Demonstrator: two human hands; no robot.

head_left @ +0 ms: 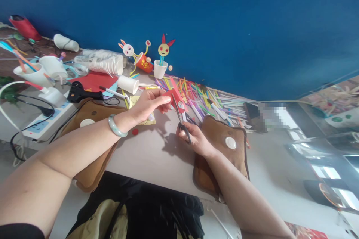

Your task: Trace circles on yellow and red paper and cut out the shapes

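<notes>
My left hand [150, 104] pinches a piece of red paper [174, 98] between thumb and fingers, above the white table [151, 157]. From the right, my right hand [193, 138] grips black-handled scissors [181, 119], whose blades lie across the red paper. Below my left hand a small red paper disc [135, 132] rests on the table. Beside it, partly behind my wrist, lies a yellow sheet [134, 101] with drawn circles. Brown cushions with white round caps lie under both forearms, the left cushion [84, 134] and the right cushion [218, 142].
Two paper-cup figures, one red [144, 62] and one white [160, 69], stand by the blue wall. Coloured strips [207, 101] are heaped at the back. To the left are a black glue gun [84, 92], a power strip [46, 119] and stacked paper cups [101, 63].
</notes>
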